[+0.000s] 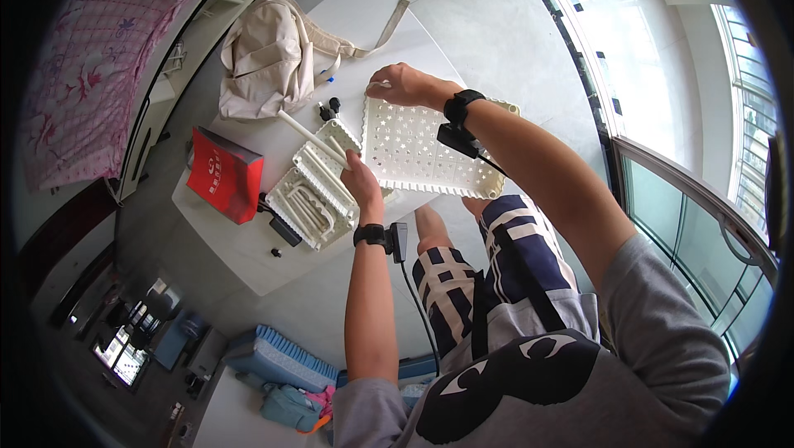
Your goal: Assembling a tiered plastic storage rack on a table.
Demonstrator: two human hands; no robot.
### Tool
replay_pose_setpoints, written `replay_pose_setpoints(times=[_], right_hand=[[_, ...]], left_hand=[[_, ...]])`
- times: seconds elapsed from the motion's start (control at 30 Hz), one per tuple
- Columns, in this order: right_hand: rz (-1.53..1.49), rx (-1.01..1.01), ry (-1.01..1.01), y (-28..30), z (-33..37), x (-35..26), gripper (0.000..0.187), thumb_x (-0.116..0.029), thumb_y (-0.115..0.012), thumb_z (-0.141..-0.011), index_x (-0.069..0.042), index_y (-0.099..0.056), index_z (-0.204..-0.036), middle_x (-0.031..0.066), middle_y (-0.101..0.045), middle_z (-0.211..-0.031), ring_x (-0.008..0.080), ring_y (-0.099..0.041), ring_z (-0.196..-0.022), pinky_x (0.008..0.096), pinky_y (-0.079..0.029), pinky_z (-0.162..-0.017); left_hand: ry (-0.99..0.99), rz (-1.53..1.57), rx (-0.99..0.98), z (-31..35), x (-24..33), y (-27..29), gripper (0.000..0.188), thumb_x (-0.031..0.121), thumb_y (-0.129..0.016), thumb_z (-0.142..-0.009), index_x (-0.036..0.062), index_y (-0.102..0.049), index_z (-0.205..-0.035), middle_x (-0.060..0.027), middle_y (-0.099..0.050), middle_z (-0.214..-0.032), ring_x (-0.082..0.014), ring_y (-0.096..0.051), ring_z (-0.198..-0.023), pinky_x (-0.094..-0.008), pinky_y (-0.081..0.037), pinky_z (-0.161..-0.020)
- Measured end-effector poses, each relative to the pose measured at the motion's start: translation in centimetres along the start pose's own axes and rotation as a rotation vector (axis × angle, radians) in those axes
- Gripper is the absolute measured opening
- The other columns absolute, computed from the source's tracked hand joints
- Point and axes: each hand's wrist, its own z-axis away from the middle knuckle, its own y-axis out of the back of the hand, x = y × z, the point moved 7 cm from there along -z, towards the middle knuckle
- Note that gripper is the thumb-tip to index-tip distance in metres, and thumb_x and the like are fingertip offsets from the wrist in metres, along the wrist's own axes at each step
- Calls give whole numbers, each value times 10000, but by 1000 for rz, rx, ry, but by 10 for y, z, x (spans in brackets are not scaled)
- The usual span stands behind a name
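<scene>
A white plastic shelf tray point(422, 138) with star-shaped holes and a scalloped rim lies tilted over the table's near right edge. My right hand point(405, 86) is closed on its far left corner, fingers bent over the rim. In my left hand point(361, 182) a white tube point(313, 137) is gripped near its lower end, pointing up and left beside the tray. Below and left of that hand sit more white trays point(308, 215), holding several loose white tubes and curved pieces. Black casters point(331, 107) lie beyond the tube.
A beige backpack point(266, 59) rests at the back of the white table point(236, 258). A red printed bag point(227, 173) stands at the left, and a small black part point(276, 252) lies nearer. Glass railing panels point(686, 208) run along the right.
</scene>
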Motion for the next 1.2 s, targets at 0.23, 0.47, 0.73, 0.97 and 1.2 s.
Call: replay_pose_setpoints(times=[0.23,0.47,0.73,0.97,1.2], right_hand=[[-30,-107,7,7,-11,-3,429,-365,-560,-864,-81,-611,-1182,151,-638,-1128,264,-610,-1035,353,-459,-919],[-93,49,159,7,2,0,404,-368,-547,-901,-32,-630,-1110,167,-663,-1038,294,-633,-954,363,-490,-846],[-229,178,104,11,13,6,413,-362,-449,-966,-12,-628,-1093,205,-666,-990,354,-631,-897,390,-489,-815],[-247,235,82,15,30,23,450,-364,-411,-981,26,-597,-1107,232,-651,-1001,371,-614,-935,392,-476,-833],[-234,500,111,7,75,34,423,-322,-361,-999,34,-584,-1045,231,-590,-973,395,-556,-917,425,-443,-829]], left_hand=[[34,196,-52,9,-12,27,372,337,-439,-958,68,-591,-1165,-16,-561,-960,-104,-526,-827,-269,-396,-688],[34,73,-313,30,-20,15,408,459,-472,-955,56,-521,-912,26,-394,-627,-54,-393,-523,-219,-313,-475],[0,109,-345,25,-22,14,637,532,-503,-915,-38,-458,-1197,-77,-490,-1064,-159,-515,-918,-325,-492,-852],[-21,126,-302,15,-16,6,584,531,-505,-915,1,-491,-1160,-46,-513,-1004,-124,-515,-889,-274,-451,-806],[-74,-94,-209,9,7,10,568,544,-458,-932,8,-562,-1089,44,-418,-721,-69,-380,-646,-235,-339,-584]])
